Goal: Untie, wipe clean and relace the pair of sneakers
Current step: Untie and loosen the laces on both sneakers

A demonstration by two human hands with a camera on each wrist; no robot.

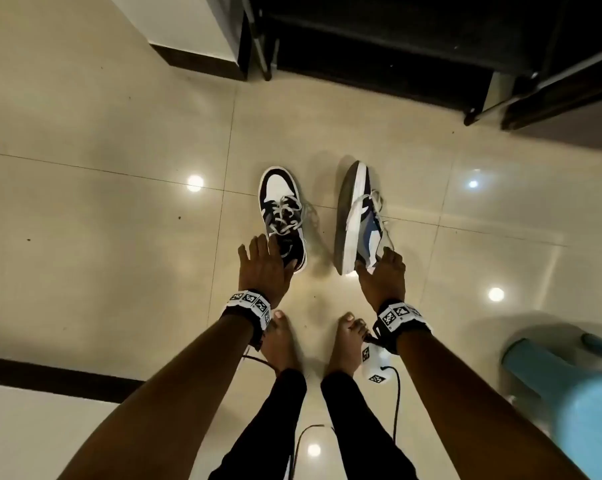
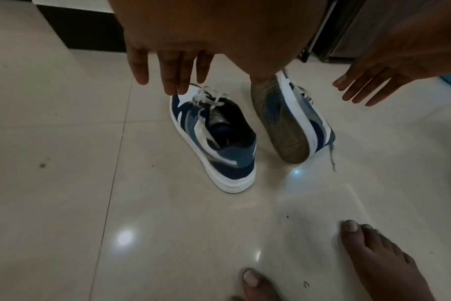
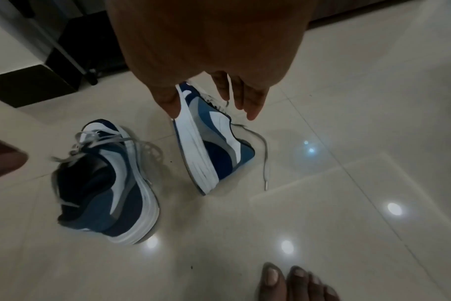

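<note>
Both sneakers are lying on the tiled floor (image 1: 119, 209), well clear of its edges, long axes running away from the person, heels nearest. The left sneaker (image 1: 283, 220) is standing upright, laces still knotted. The right sneaker (image 1: 360, 220) is lying on its side, sole turned toward its partner, one lace trailing loose. The left hand (image 1: 263, 268) is hovering over the left heel, fingers straight and spread, gripping nothing. The right hand (image 1: 382, 277) is reaching at the right heel, fingers extended and holding nothing; contact cannot be told. Each hand is nearest its own shoe, so a heel grasp appears to be next. Dark furniture (image 1: 396, 36) is standing at the floor's far edge, and a blue stool (image 1: 569, 393) to the right.
</note>
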